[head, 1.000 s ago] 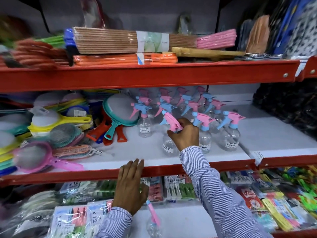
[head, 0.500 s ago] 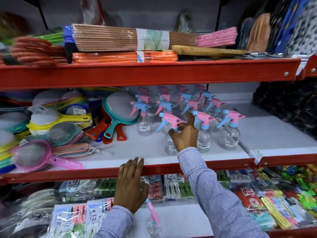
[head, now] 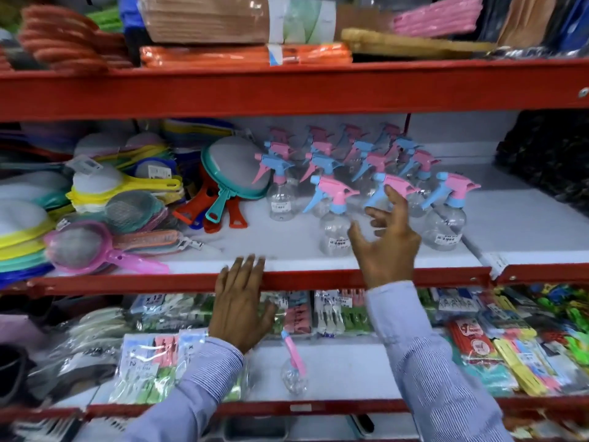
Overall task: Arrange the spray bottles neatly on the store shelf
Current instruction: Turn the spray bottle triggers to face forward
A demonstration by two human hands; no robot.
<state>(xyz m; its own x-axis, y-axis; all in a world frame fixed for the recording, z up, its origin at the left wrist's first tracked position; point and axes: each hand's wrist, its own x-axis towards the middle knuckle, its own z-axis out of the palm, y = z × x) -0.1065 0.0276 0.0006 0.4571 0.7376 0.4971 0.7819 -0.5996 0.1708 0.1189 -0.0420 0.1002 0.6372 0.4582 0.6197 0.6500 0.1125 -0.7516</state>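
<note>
Right hand (head: 387, 247) spread before spray bottles (head: 338, 199)

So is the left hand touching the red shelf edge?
Touching. The head view shows the left hand lying flat across the red shelf edge, its fingertips reaching the white shelf board.

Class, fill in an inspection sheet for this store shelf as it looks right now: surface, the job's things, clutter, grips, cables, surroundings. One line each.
Surface: white middle shelf with a red front edge; bare patch at front centre.
Job's things: spray bottles stand upright in rows, pink and blue triggers; front bottle stands left of the right hand; one stray bottle sits on the lower shelf.
Clutter: strainers piled at the shelf's left.
Grips: left hand flat on the red edge, holding nothing; right hand open, fingers spread, holding nothing.
Cables: nothing seen.
Surroundings: bundled goods above; packaged goods below.
</note>
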